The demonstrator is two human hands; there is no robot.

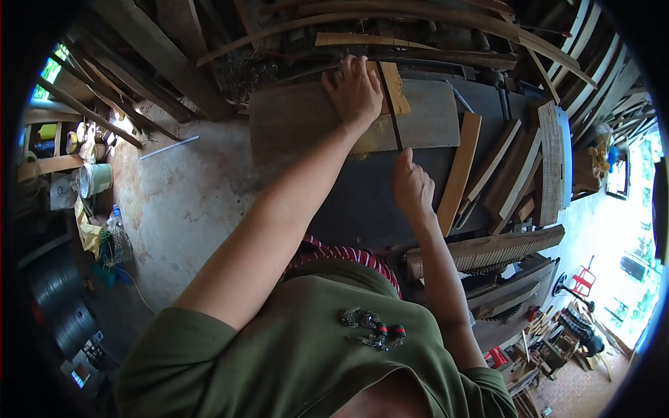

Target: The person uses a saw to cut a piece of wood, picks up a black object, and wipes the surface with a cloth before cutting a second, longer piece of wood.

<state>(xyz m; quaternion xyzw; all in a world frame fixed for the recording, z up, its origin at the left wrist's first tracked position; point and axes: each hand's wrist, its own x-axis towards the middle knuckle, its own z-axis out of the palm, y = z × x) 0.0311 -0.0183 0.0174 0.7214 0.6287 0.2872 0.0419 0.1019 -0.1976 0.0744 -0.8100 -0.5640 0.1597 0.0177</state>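
Right hand (411, 182) nearest, fingertips pinching the near end of a thin dark strip (391, 104), possibly a rule; too blurred to tell. Strip runs away from it over a yellow block (394, 83). Left hand (357, 89) beyond, flat, fingers loosely spread, pressing on block and grey board (293, 118). Curved slats (418, 17) lie past the left hand.

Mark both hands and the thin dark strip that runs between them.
left hand (357, 92): head view, back of the hand.
right hand (411, 184): head view, back of the hand.
thin dark strip (391, 104): head view, middle of its length.
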